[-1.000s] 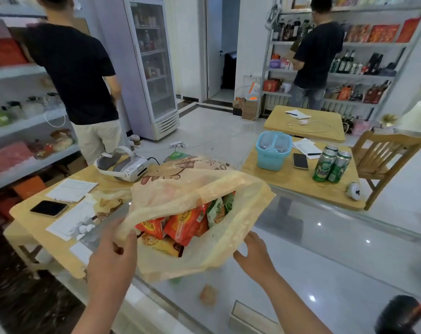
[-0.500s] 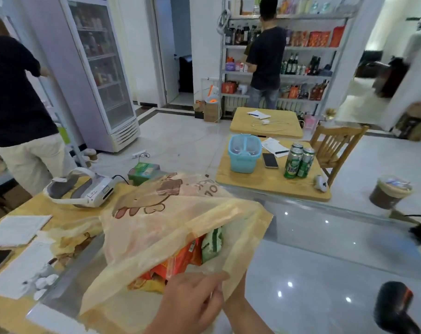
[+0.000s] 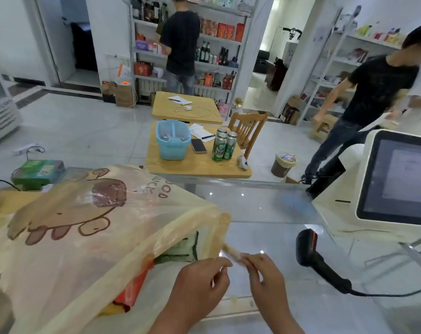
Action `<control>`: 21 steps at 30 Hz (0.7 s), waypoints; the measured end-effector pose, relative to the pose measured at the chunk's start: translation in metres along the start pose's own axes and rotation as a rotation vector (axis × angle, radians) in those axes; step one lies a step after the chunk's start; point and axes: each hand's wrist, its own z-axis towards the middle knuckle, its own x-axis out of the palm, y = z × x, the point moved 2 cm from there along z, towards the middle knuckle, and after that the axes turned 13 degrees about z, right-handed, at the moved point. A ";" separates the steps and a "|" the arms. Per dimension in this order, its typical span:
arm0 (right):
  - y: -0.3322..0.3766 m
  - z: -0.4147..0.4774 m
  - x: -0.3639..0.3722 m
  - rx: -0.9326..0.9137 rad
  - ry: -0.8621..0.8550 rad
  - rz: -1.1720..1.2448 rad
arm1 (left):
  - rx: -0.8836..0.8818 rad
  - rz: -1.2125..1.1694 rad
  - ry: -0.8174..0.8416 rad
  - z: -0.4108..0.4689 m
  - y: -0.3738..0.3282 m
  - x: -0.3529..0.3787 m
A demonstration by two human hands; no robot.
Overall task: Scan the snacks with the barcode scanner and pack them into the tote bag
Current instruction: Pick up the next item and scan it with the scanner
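**Packing nearly done**

The left hand (image 3: 202, 278) and right hand (image 3: 264, 273) each keep a narrow grip, fingertips pinched on the handle strip (image 3: 233, 252) of the tote bag (image 3: 89, 227), probably to draw its mouth together. The bag lies slumped on the glass worktop (image 3: 264, 206), with snacks (image 3: 134, 288) showing inside. The barcode scanner (image 3: 310, 251) rests untouched just right of the hands. Beyond stand a checkout screen (image 3: 394, 179), a wooden table (image 3: 199, 168) and stocked shelves (image 3: 214, 37).
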 end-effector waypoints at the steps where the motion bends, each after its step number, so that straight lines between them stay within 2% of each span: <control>1: 0.021 0.015 -0.008 0.049 -0.183 0.070 | -0.028 -0.006 0.025 0.002 0.000 0.007; 3: 0.022 0.025 -0.032 0.112 -0.372 0.153 | -0.158 -0.059 0.110 0.007 -0.003 0.017; 4: 0.021 0.022 -0.039 0.154 -0.366 0.262 | -0.245 -0.116 0.155 0.009 -0.005 0.022; 7: 0.023 0.020 -0.056 0.277 -0.351 0.368 | -0.509 -0.294 0.196 0.018 -0.017 0.034; 11: 0.012 0.018 -0.082 0.314 -0.336 0.407 | -0.790 -0.550 0.248 0.027 -0.034 0.054; 14: 0.004 0.020 -0.102 0.331 -0.289 0.404 | -0.929 -0.785 0.291 0.034 -0.052 0.070; 18: -0.006 0.024 -0.132 0.256 -0.299 0.221 | -0.961 -0.671 0.155 0.039 -0.080 0.090; 21: -0.016 0.029 -0.146 0.304 -0.221 0.196 | -1.007 -0.542 0.045 0.041 -0.087 0.104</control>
